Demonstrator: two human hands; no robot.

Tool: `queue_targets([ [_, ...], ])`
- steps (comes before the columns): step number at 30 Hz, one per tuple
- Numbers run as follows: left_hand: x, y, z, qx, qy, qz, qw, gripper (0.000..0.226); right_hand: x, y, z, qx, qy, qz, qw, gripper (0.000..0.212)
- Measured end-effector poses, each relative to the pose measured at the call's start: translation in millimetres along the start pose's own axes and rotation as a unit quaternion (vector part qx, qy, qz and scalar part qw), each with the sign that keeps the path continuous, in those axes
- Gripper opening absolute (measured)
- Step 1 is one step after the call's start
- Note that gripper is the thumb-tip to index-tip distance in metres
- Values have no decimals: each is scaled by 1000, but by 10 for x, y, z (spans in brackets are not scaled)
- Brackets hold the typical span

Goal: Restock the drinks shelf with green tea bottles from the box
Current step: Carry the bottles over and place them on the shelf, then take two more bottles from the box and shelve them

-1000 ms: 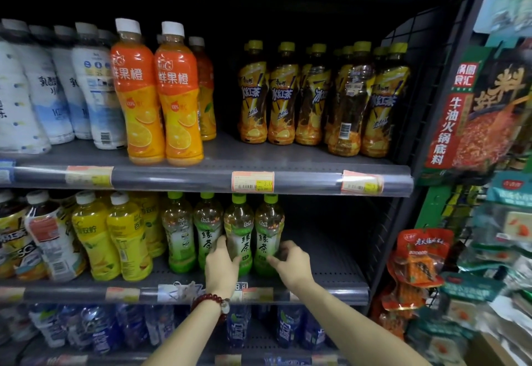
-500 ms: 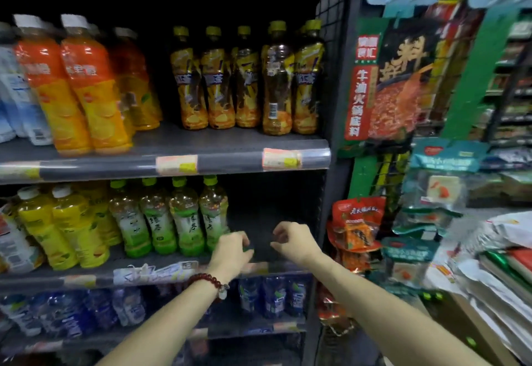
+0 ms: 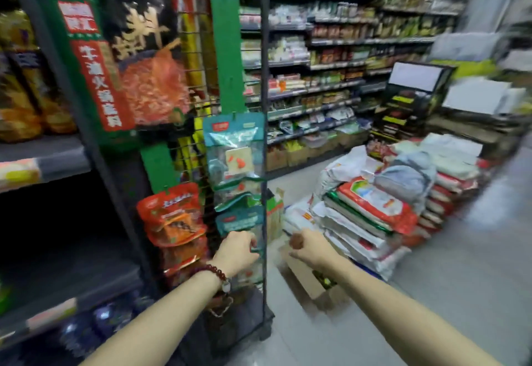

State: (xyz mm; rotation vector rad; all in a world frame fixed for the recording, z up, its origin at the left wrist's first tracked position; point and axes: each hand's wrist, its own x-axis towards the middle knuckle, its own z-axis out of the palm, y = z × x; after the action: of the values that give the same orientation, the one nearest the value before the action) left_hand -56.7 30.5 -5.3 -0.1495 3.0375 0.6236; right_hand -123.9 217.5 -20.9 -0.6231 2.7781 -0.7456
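Observation:
My left hand [image 3: 237, 250], with a red bead bracelet on its wrist, hangs in front of the wire end rack, fingers curled and holding nothing. My right hand [image 3: 309, 246] is a loose fist above a cardboard box [image 3: 306, 278] on the floor; green shows inside the box, blurred. The drinks shelf [image 3: 69, 276] fills the left edge, its right part dark and bare. No green tea bottle is clearly in view. The picture is blurred by motion.
A wire end rack [image 3: 263, 141] with hanging snack packets [image 3: 172, 216] stands between the shelf and the box. Stacked sacks [image 3: 374, 207] lie on the floor right of the box. Further shelving [image 3: 331, 66] runs along the back, grey floor to the right.
My view has swung right, away from the green tea bottles and toward the floor box. Both hands left the bottles and moved right, holding nothing.

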Motion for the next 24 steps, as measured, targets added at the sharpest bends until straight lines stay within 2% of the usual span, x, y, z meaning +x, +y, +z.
queue_targets([
  [7,800,902,596,10,-72,79,994,22,-168,1251,-521,4,50,139,989,22],
  [10,1199,1123,785,13,-96,94,991,9,-58,1649,-630,-4,48,166,985,18],
  [17,2315,1397,1135,-13,-115,72,991,10,763,2313,-848,5,43,175,984,24],
  [24,3330,1625,1426,-32,-141,27,989,21,1655,2838,-996,-13,-3,174,985,17],
])
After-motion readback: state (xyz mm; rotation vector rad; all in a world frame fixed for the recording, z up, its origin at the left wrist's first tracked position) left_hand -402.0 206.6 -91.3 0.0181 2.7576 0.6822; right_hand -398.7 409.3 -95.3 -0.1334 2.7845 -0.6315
